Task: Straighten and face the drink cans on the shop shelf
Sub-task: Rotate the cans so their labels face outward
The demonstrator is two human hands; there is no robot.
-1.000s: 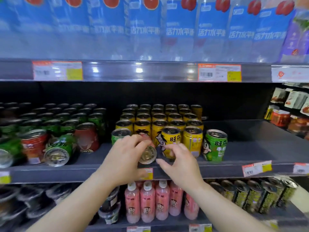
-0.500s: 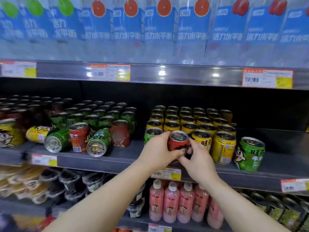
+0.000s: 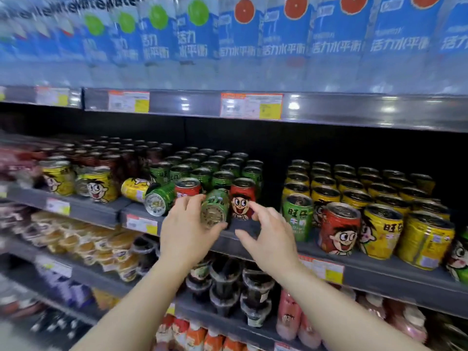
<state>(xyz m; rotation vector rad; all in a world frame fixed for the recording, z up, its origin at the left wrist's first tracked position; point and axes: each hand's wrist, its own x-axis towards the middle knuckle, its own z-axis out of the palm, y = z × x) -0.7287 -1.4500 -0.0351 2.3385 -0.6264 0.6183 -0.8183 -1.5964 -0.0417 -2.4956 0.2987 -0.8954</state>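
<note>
Green, tipped on its side, the toppled can sits clasped in the left hand while the right hand hovers spread and empty beside the red can.

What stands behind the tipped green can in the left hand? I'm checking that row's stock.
Behind the tipped green can stand upright green cans in rows; the left hand and that can hide their lower parts.

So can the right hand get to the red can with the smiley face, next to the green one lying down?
Probably yes. The right hand is open with its fingertips just in front of the red can, nothing between them. The tipped green can in the left hand sits beside it, not blocking.
</note>
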